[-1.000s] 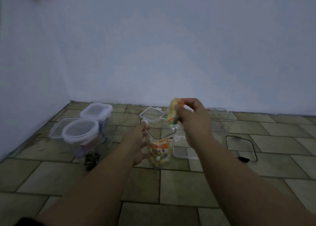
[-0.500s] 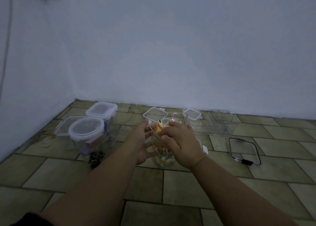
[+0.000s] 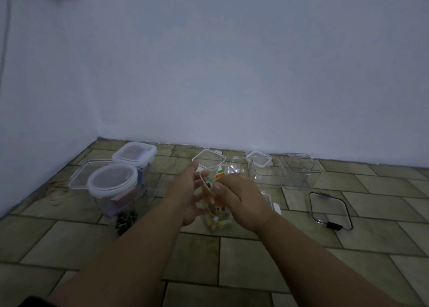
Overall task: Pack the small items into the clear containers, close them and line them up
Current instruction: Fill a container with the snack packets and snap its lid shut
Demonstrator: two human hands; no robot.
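A tall clear container [image 3: 217, 220] stands on the tiled floor in the middle, holding several orange, yellow and white small items. My left hand [image 3: 185, 195] holds its left side, fingers around the wall. My right hand [image 3: 236, 197] is curled over its right side and open top, thumb against the rim. An orange and green item [image 3: 220, 172] sticks up at the mouth. Whether my right fingers still pinch it is hidden.
At left stand a closed round-lidded container [image 3: 112, 182], a closed square one [image 3: 134, 154] and a flat lid [image 3: 80, 175], with black clips [image 3: 125, 218] in front. Open clear containers [image 3: 267, 173] [image 3: 300, 171] and loose lids [image 3: 329, 210] [image 3: 207, 159] lie behind and right.
My right hand came down from above the container, carrying the orange item into its mouth, and now wraps the container's right side. My left hand stayed on the container.
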